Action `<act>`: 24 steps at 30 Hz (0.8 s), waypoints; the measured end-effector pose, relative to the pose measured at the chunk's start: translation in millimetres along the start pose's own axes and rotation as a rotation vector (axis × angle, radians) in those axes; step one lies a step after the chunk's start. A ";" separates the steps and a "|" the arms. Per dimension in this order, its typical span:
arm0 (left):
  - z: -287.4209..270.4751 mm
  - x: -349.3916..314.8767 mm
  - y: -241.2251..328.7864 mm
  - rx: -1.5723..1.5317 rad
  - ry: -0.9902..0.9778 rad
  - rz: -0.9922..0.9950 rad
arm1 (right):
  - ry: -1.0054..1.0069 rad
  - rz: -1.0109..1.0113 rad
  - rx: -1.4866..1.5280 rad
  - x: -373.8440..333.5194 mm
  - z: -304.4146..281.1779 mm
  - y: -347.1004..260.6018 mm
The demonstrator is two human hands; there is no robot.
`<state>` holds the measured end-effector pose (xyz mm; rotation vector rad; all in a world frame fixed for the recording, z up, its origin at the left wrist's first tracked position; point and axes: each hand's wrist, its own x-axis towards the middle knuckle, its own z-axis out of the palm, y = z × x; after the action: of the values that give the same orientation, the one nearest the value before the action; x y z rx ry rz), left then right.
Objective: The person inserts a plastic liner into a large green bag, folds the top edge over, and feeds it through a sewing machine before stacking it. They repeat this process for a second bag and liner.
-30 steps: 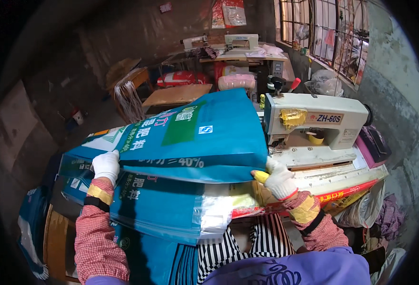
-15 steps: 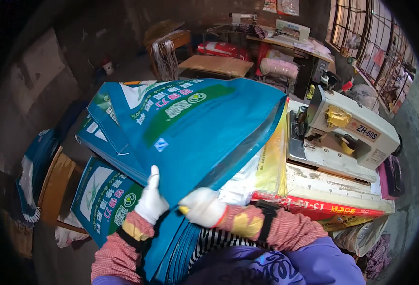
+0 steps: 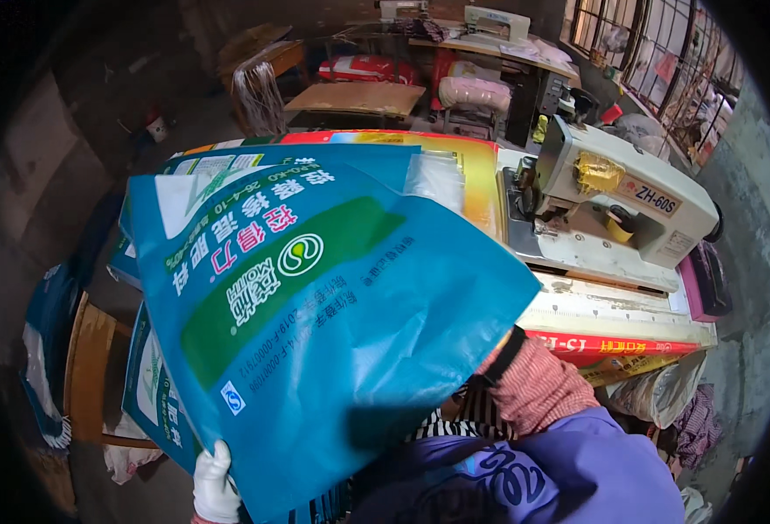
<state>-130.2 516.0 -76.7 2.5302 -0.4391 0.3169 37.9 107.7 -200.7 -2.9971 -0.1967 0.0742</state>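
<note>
A large blue-green woven sack with white and pink print spreads flat in front of me, tilted up off the table. My left hand, in a white glove, pinches its lower left edge with the thumb on top. The right forearm, in a pink sleeve with a dark band, runs in under the sack's right corner; the sack hides that hand. Beyond it lies another blue sack, with clear plastic film beside it. More blue sacks hang below on the left.
A white sewing machine stands on the table to the right, above a red and yellow sack. A purple box sits past it. At left is a wooden stool. Behind are a wooden board and another machine.
The sack has swung toward me and turned, now covering my right hand. My left hand has moved down and left along with its edge. The view has shifted slightly.
</note>
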 end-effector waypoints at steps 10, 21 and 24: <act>-5.2 -36.7 -11.0 -0.194 -0.173 -0.624 | -0.005 0.015 0.032 121.1 16.6 -53.1; 8.8 -21.4 -9.5 -0.979 -0.002 -0.937 | -0.170 -0.456 -0.165 18.9 -55.9 -20.6; 11.6 -23.0 -18.9 -1.058 0.012 -0.815 | -0.217 -0.719 0.565 -32.5 -153.1 -14.4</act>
<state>-142.8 530.2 -102.5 1.4702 0.3777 -0.1891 12.8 97.1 -46.0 -2.2017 -1.0531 0.3136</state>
